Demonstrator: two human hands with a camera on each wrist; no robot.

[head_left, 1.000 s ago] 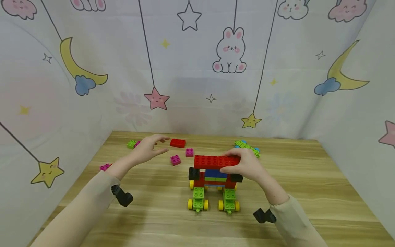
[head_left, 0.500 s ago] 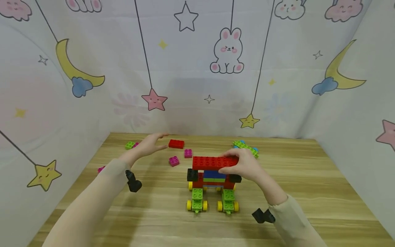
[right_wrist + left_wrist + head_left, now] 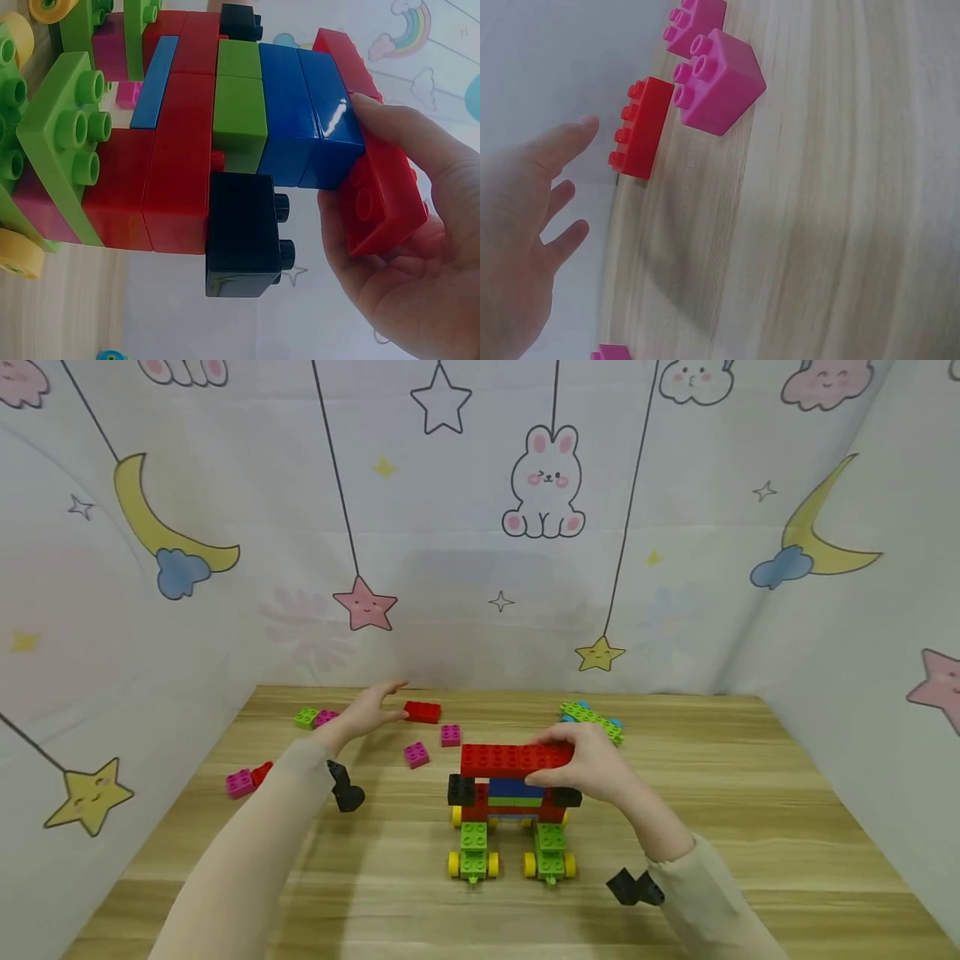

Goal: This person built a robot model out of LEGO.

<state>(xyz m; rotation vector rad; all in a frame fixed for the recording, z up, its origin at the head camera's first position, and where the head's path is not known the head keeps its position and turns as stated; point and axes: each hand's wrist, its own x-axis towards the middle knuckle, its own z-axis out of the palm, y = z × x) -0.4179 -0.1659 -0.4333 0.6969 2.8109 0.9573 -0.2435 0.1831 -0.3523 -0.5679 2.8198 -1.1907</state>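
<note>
My left hand (image 3: 363, 712) reaches to the back of the table with its fingers spread. Its fingertips are right at the left end of a red toy brick (image 3: 422, 712); in the left wrist view a gap shows between hand and brick. My right hand (image 3: 588, 764) grips the right end of the red bricks (image 3: 491, 760) topping a built toy-brick vehicle, thumb on the near side, fingers curled behind. Under them are blue bricks (image 3: 289, 112), green bricks (image 3: 240, 112) and a black brick (image 3: 244, 232) jutting from each side. Green wheeled bases (image 3: 474, 852) with yellow wheels carry the build.
Two pink bricks (image 3: 416, 755) lie between my left hand and the vehicle. Farther left are a green brick (image 3: 306, 718) and more pink bricks (image 3: 240, 784). A green base with blue wheels (image 3: 592, 720) stands behind my right hand. Printed cloth (image 3: 480, 635) borders the table.
My left hand has moved right and closer to the loose red brick. The right hand keeps its grip on the vehicle's top. The head view has shifted slightly.
</note>
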